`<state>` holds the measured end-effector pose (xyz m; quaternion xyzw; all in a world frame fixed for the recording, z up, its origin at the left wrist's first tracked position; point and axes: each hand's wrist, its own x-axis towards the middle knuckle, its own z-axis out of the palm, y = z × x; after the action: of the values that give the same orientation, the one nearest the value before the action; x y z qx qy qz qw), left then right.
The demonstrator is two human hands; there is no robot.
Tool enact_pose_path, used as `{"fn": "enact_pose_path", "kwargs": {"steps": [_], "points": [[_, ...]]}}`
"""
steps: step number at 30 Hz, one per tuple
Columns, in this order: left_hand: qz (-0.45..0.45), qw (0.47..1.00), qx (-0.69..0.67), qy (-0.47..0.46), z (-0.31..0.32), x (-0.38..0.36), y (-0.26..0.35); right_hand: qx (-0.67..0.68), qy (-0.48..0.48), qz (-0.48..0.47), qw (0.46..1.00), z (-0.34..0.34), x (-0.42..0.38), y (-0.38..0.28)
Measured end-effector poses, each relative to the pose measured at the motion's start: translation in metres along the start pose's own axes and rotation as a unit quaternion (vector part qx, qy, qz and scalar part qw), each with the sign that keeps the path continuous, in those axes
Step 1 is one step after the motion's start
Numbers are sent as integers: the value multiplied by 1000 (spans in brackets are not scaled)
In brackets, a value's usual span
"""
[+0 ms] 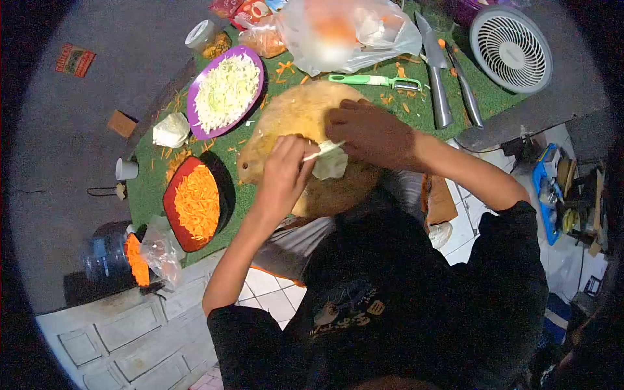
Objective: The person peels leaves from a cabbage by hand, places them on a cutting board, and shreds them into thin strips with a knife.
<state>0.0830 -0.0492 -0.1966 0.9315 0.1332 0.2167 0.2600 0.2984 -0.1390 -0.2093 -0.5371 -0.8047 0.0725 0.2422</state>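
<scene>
A pale green-white cabbage leaf [330, 164], its upper edge folded, is held low over the round wooden chopping board [286, 110]. My left hand [284, 166] pinches the leaf's left end between thumb and fingers. At the other end, my right hand [374, 133] has its curled fingers closed on the leaf; shadow hides part of that grip. Beyond the board lies a green-handled peeler [364, 80]. Shredded cabbage [227, 92] fills a purple plate [193, 107], and grated carrot [197, 203] fills a red and black bowl [171, 224].
A large knife [437, 78] and a smaller knife [465, 91] lie right of the board. Behind are a plastic bag [305, 45] and a grey slotted basket [513, 52]. A cabbage chunk [171, 130], a lidded jar [211, 40] and a white cup [127, 169] stand to the left.
</scene>
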Motion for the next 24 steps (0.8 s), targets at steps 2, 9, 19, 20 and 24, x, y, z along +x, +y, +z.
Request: {"fn": "enact_pose_path", "kwargs": {"steps": [2,9,19,20,24], "points": [[24,999,23,-8,-2,-10,3,-69,8,-54,996,3,-8,-4],[50,998,26,-39,-5,-11,2,-41,2,-39,998,-2,-16,-8],[-142,984,-30,-106,-15,2,3,81,29,33,996,1,-13,-10],[-99,991,-15,-92,-15,4,0,91,30,54,994,3,-13,-8],[12,996,26,-81,-15,7,-11,109,16,83,990,8,-15,-5]]}}
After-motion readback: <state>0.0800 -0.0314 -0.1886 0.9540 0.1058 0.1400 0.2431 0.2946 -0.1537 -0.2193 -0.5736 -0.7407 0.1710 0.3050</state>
